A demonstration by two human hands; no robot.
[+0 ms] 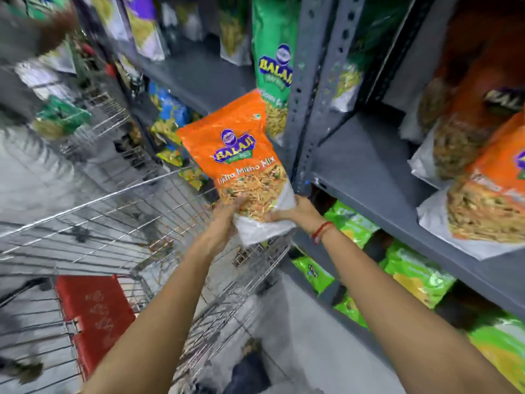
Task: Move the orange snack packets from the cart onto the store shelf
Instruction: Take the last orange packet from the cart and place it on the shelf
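Retail shop, grocery/snack aisle. Grey slotted-steel shelving upright (305, 89) w/ punched holes, typical store racking, and a grey shelf (366, 166) at several levels. Shelves stocked w/ many identical branded snack bags: orange packets (494, 177) lying in a row at right, green packets (417, 271) on the level below, a tall green bag (271, 52) and purple-topped bags (142, 21) further back, blue/yellow ones (167, 115) lower down. A wire shopping cart (127, 223) w/ a red seat flap (93, 311) stands in the aisle beside the racking. Pale tiled floor (37, 177). Same "Balaji" logo repeated across packs, i.e. stock for sale.
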